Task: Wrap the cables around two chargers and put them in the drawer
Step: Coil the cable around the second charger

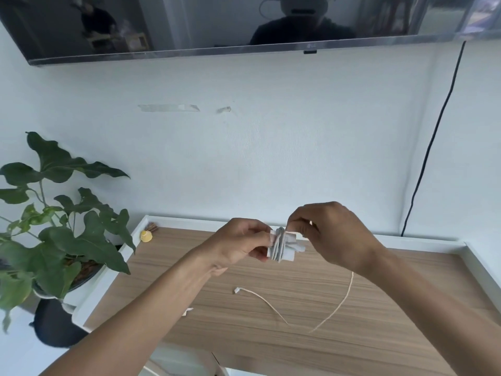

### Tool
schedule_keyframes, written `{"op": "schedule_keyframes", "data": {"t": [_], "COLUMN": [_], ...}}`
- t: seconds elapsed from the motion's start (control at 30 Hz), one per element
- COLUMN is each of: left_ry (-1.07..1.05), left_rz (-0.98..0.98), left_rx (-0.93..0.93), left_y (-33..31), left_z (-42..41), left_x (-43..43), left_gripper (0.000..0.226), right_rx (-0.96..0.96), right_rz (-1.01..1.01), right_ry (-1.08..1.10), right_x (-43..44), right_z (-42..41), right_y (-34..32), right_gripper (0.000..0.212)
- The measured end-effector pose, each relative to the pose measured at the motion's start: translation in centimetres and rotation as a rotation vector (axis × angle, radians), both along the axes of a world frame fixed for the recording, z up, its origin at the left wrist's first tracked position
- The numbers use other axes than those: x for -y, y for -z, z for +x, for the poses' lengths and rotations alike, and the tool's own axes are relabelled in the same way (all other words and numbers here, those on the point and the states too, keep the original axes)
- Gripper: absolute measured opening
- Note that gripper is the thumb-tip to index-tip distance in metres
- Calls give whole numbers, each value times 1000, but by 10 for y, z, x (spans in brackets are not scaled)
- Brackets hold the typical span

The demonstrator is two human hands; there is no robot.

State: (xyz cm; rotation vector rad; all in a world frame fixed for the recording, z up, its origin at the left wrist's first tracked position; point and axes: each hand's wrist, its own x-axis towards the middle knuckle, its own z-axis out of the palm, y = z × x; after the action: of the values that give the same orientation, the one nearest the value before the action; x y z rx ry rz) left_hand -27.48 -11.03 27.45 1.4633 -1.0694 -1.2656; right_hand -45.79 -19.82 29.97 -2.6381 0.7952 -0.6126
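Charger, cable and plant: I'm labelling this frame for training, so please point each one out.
charger [289, 257], head view, bare white body below the coils.
cable [279, 248], head view, coils wound round the charger.
plant [86, 248], head view, a large lower leaf.

The brown wood-grain tabletop [244, 351] is bare near the front. A thin white cable [339, 310] curls across its middle; a leafy green potted plant [67, 240] crowds its left edge.

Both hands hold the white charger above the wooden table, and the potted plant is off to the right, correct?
Not quite: the head view shows the potted plant off to the left, not the right. The left hand and right hand do hold the white charger above the wooden table.
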Motion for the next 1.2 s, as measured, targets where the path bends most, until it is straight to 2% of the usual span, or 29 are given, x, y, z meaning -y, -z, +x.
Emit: {"op": "schedule_keyframes", "data": {"t": [0.2,0.33,0.43,0.53,0.6,0.73,0.8,0.9,1.0,1.2], "left_ry": [203,232,241,152,65,-77,-148,-205,-212,-98], "left_rz": [18,26,33,45,56,99,101,108,116,123], "left_rx": [-158,-207,-264,-362,-423,-471,-460,-391,-233,-5], "left_y": [-9,-8,-3,0,3,8,11,15,20,26], "left_z": [5,8,8,3,0,-9,-9,-9,-12,-16], "left_x": [-9,-9,-9,-8,-5,2,5,9,9,6], "left_gripper": [26,31,41,46,36,17,21,20,16,14], "right_rx": [111,179,167,212,234,224,181,90,-49,-172], "right_rz": [390,541,569,469,378,305,300,262,171,-28], "right_ry": [-16,-94,-104,-4,35,45,16,17,27,-34], "right_x": [12,-3,-13,-20,-24,-32,-35,-37,-36,-29], "right_z": [-4,-3,-3,-2,-1,-2,-4,-10,-15,-23], "right_y": [26,43,57,67,69,73,72,66,52,20], "right_gripper": [27,29,29,38,41,31,24,22,25,24]}}
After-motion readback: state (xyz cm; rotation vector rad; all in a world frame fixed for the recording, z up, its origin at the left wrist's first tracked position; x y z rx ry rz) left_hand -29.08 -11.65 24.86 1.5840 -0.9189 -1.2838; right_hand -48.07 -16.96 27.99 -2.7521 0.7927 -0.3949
